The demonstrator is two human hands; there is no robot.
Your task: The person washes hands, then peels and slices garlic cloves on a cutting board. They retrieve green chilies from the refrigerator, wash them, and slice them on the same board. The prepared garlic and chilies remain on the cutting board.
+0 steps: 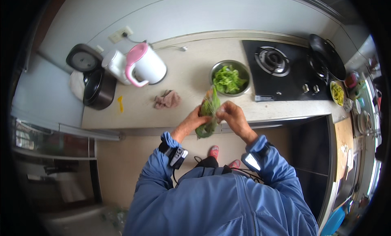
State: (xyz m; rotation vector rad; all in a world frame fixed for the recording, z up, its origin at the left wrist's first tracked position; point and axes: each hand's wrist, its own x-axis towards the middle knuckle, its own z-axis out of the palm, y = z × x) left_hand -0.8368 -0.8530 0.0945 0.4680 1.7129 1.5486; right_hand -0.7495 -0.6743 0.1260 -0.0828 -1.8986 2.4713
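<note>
The pale, long countertop (193,57) is the biggest steady surface here, and its front edge lies beneath the working hands, so anything dropped on the near side could fall to the floor; working a little farther in would be safer. The black glass gas hob (287,83) sits well to the right, and sleeves are best held away from it. Between hob and hands stands the round, shiny steel bowl (218,66), heaped with bright green, torn-looking leaves (230,79).

The clear, crinkled plastic bag of green vegetables (210,110) is up in the air between both hands, roughly upright, over the counter's front edge and just on the near side of the bowl; whether its top touches the rim I cannot tell. Its film looks thin, so gentle, short pulls should serve better than a hard tug, which could tear it and scatter what is inside.

The left hand (193,121) wraps the bag from its left side, fingers curled round and thumb across the front: a good anchor, if the squeeze is light enough not to bruise leaves. The right hand (235,117) works finer, thumb and fingertips pinched together at the bag's right edge, seemingly on loose film.
</note>
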